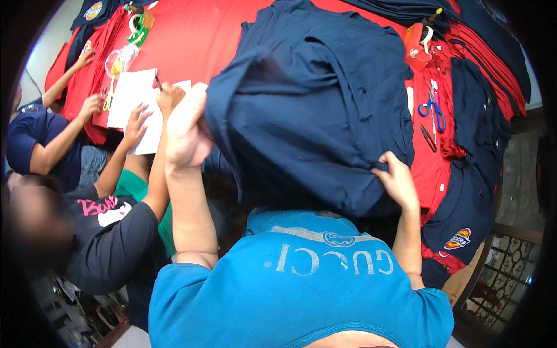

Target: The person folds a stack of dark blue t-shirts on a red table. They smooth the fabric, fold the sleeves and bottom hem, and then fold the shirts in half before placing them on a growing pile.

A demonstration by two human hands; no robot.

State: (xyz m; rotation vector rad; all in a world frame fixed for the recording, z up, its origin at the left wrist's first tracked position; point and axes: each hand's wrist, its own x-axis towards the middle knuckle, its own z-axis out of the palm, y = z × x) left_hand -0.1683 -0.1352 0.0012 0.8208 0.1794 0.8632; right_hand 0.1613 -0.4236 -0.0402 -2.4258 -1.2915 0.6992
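Observation:
A dark navy T-shirt [290, 127] is lifted and spread in front of me, its fabric bulging and folded over toward the left. My left hand [188, 130] grips its left edge, raised high, with the fingertips partly hidden by the cloth. Lower down on the right, my right hand [397, 180] pinches the garment's near right side between thumb and fingers. More navy fabric [360, 35] lies under and beyond it on the red-covered table [191, 29].
At left, a person's hand [168, 97] holds a pen over white papers [130, 93]; another person sits beyond. A green tape dispenser [139, 29] is at back left. On the right lie blue-handled scissors [432, 109], black snips [428, 139], a red tape dispenser [418, 49] and stacked red garments [481, 64].

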